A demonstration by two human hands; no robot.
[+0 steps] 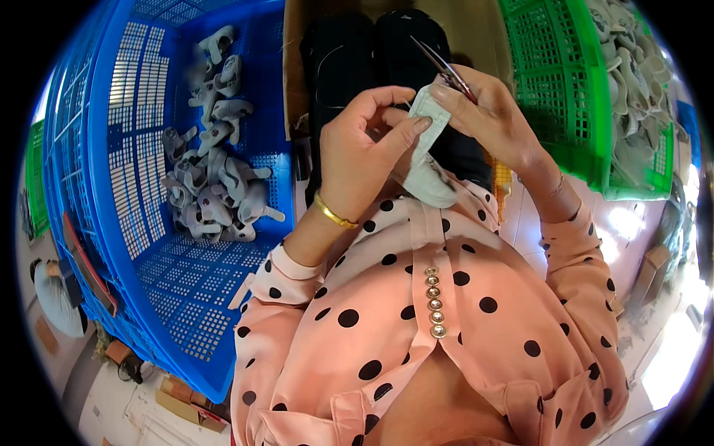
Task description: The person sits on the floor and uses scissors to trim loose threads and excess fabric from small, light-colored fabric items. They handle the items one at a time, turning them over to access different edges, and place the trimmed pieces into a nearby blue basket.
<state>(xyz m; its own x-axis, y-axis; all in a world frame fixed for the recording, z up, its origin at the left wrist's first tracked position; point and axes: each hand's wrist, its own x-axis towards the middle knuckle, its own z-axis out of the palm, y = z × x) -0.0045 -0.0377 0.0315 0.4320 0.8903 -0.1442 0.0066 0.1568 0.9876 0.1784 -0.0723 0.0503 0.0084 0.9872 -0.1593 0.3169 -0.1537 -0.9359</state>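
left hand (pixel 364 141) pinching the shoe piece (pixel 422 157) between both hands, right hand (pixel 483 111) gripping its top plus scissors (pixel 450 72), looks like trimming, next snip would need them turned toward it

Apparently a shoe (pixel 428 177), scissors (pixel 457 79) beside, between left crate (pixel 197 301) and right crate (pixel 549 82)

Shiny metal scissors (pixel 459 83), plastic crate (pixel 197 293)
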